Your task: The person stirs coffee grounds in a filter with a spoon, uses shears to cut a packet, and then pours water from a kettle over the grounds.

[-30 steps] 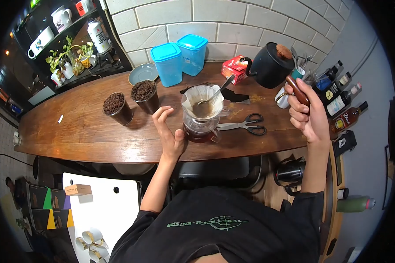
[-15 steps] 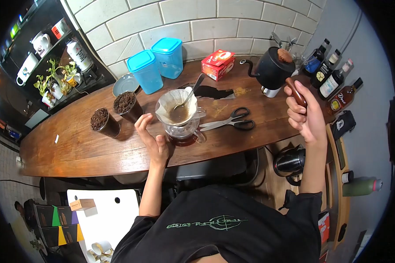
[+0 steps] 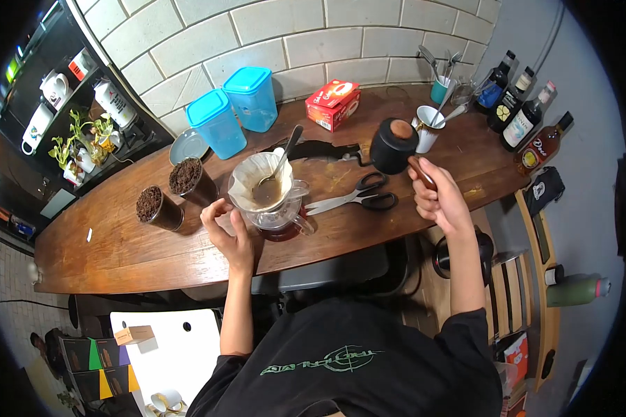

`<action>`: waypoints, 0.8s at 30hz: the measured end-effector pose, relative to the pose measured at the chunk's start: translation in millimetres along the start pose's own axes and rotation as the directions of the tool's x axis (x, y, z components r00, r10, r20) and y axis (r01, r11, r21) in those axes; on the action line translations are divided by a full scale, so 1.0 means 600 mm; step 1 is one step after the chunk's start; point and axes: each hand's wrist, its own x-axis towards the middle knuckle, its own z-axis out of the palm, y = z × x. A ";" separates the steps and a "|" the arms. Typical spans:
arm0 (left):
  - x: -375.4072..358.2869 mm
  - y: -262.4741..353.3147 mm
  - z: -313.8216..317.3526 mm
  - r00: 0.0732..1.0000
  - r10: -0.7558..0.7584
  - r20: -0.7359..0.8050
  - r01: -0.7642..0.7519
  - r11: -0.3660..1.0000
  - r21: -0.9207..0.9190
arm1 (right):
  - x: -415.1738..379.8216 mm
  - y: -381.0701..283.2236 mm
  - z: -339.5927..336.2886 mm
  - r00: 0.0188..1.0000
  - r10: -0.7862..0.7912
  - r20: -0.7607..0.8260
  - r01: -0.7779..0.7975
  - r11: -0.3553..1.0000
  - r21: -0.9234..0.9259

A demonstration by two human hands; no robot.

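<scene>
Gripping the wooden handle of the black gooseneck kettle in our right hand, we hold it above the wooden counter, near the scissors. Our left hand curls open beside the pour-over dripper, which holds a spoon.

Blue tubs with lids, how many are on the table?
2. One blue tub stands by the grey plate, the other blue tub just right of it, against the tiled wall. Nothing seems to hide more.
</scene>
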 end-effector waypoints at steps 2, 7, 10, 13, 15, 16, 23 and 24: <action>0.006 0.005 0.007 0.996 0.038 -0.076 -0.037 0.999 0.016 | -0.017 0.010 -0.018 1.000 0.012 -0.017 -0.012 1.000 0.014; 0.011 0.014 0.000 0.992 -0.010 -0.124 0.007 1.000 -0.023 | -0.056 0.044 -0.072 0.991 0.031 -0.128 -0.032 0.999 -0.003; 0.015 0.016 -0.001 0.989 -0.053 -0.140 0.052 0.999 -0.010 | -0.065 0.064 -0.094 0.979 0.040 -0.201 -0.044 0.999 -0.014; 0.017 0.019 -0.004 0.995 -0.049 -0.091 0.051 0.999 0.012 | -0.068 0.079 -0.101 0.942 0.008 -0.336 0.017 0.997 0.072; 0.015 0.015 -0.006 0.995 -0.054 -0.079 0.056 0.998 0.025 | -0.068 0.094 -0.123 0.947 0.003 -0.322 0.027 0.996 0.087; 0.014 0.012 -0.005 0.997 -0.055 -0.063 0.056 0.998 0.024 | -0.067 0.100 -0.131 0.948 -0.013 -0.319 0.048 0.994 0.102; 0.014 0.008 -0.007 0.995 -0.096 0.018 0.096 0.995 0.003 | -0.062 0.104 -0.137 0.941 -0.051 -0.333 0.073 0.996 0.053; 0.013 0.010 -0.005 0.993 -0.118 -0.023 0.117 0.993 -0.024 | -0.062 0.105 -0.137 0.939 -0.050 -0.340 0.070 0.996 0.048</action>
